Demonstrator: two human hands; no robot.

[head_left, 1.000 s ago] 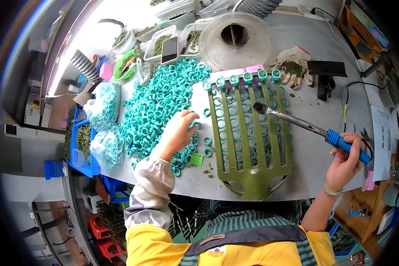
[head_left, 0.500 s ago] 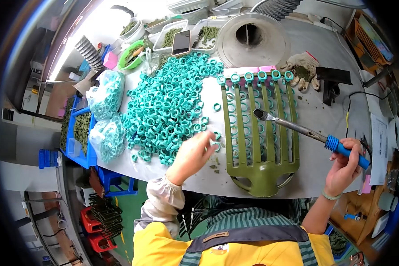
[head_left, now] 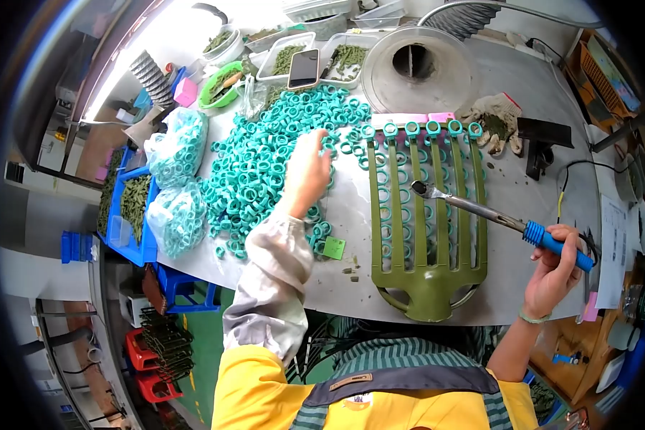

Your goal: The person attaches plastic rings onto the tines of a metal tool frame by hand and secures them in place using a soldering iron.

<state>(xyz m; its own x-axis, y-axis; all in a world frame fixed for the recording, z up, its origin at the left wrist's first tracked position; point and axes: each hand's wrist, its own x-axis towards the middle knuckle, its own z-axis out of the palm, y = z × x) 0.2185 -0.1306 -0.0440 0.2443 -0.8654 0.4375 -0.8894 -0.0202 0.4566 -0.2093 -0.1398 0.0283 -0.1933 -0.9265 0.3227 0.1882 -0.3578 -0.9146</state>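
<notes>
My left hand (head_left: 308, 172) reaches over the right side of the teal ring pile (head_left: 254, 165). Its fingers look mostly stretched out, with their tips beside several loose rings; the palm side is hidden. In my right hand (head_left: 552, 276) is the blue handle of what looks like a soldering iron (head_left: 484, 209). Its metal shaft slants up-left, and the dark tip hangs over the olive-green frame (head_left: 430, 283). Long parallel bars make up this frame, with teal rings along them and one at each far end.
Two plastic bags (head_left: 176, 150) of rings stand left of the pile. Behind it are a phone (head_left: 304, 69) and tubs of green pieces (head_left: 347, 61). A round clear cover (head_left: 451, 75), a glove (head_left: 496, 115) and a black stand (head_left: 541, 136) lie beyond the frame. A green label (head_left: 333, 248) lies nearer.
My left hand has moved away from me and up along the pile. Loose rings beside the frame have shifted toward the pile, and a green label has come into sight. My right hand stays nearly still.
</notes>
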